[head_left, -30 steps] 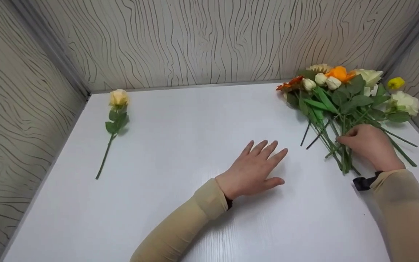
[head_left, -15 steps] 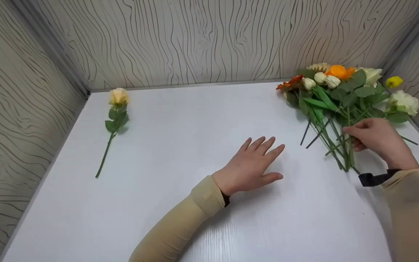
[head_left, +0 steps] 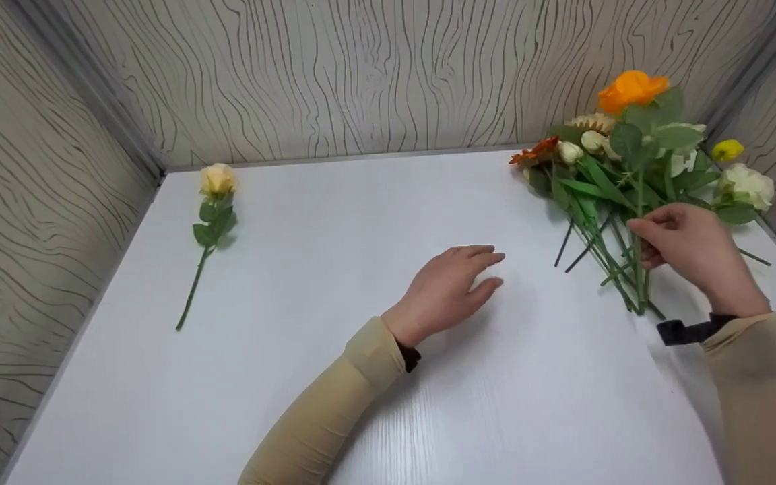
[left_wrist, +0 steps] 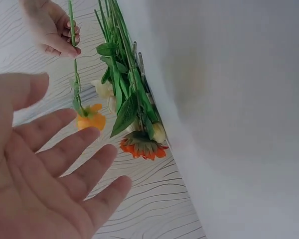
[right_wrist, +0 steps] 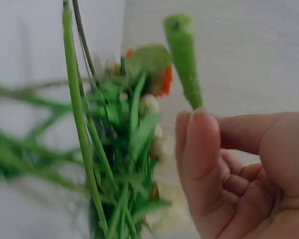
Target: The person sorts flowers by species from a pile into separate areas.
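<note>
Thumb and fingers of my right hand (head_left: 691, 252) pinch the green stem of an orange flower (head_left: 632, 91), whose head stands above the pile at the back right. The right wrist view shows the cut end of that stem (right_wrist: 182, 59) poking up past the thumb. Below it lies a heap of flowers: a red-orange gerbera (left_wrist: 143, 145), white buds (head_left: 570, 152), a white rose (head_left: 748, 187) and a yellow flower (head_left: 727, 149). Over the middle of the table my left hand (head_left: 445, 289) hovers with loosely extended fingers and holds nothing.
A single pale yellow rose (head_left: 217, 180) lies at the left of the white table (head_left: 334, 222), stem toward the front. Wood-patterned panels (head_left: 374, 74) enclose the table at the back and both sides.
My right hand has taken hold of the orange flower's stem and lifted it, so its head rises above the others. My left hand has drifted slightly left, its fingers drawn closer together.
</note>
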A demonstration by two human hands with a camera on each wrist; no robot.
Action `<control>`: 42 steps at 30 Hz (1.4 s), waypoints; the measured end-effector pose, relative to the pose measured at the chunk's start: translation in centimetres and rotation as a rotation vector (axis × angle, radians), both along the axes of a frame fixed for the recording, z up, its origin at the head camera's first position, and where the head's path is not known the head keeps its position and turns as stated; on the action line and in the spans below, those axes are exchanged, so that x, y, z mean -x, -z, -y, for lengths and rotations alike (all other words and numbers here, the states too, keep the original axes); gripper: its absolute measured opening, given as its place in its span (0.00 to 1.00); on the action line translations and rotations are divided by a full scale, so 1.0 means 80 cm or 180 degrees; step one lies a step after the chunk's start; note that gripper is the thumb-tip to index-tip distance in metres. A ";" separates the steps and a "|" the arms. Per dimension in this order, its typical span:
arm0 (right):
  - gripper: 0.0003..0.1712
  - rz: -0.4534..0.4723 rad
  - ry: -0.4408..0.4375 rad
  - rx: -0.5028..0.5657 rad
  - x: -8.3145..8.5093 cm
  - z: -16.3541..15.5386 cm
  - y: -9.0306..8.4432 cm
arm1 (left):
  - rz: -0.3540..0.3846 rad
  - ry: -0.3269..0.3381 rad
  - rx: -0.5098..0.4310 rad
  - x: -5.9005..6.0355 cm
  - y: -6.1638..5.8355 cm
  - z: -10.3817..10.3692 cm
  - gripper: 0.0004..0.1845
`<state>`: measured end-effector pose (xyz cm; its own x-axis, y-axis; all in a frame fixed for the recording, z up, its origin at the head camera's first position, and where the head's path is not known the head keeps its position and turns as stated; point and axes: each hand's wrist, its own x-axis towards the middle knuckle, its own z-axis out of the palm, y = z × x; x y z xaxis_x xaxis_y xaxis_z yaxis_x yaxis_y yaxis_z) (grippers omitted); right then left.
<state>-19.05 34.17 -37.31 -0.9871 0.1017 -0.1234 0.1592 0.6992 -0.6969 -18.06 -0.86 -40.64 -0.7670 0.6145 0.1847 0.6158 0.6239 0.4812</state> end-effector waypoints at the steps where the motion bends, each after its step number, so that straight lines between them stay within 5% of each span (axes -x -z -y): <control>1: 0.37 -0.0031 -0.0103 0.0050 0.000 0.013 0.001 | 0.0135 -0.0114 -0.0253 0.003 -0.001 0.004 0.21; 7: 0.25 -0.0208 -0.0767 0.0489 -0.010 0.116 0.012 | 0.1064 -0.0570 -0.1723 0.020 -0.004 0.023 0.17; 17: 0.11 -0.0379 -0.1457 0.0885 -0.025 0.218 0.029 | 0.1823 -0.0715 -0.2797 0.031 -0.001 0.023 0.12; 28: 0.12 0.0503 -0.1774 0.1319 -0.023 0.224 0.044 | 0.2002 -0.0705 -0.3340 0.038 -0.005 0.036 0.14; 42: 0.13 0.0418 -0.1586 0.1398 -0.023 0.230 0.048 | 0.2173 -0.0719 -0.3506 0.039 0.000 0.035 0.11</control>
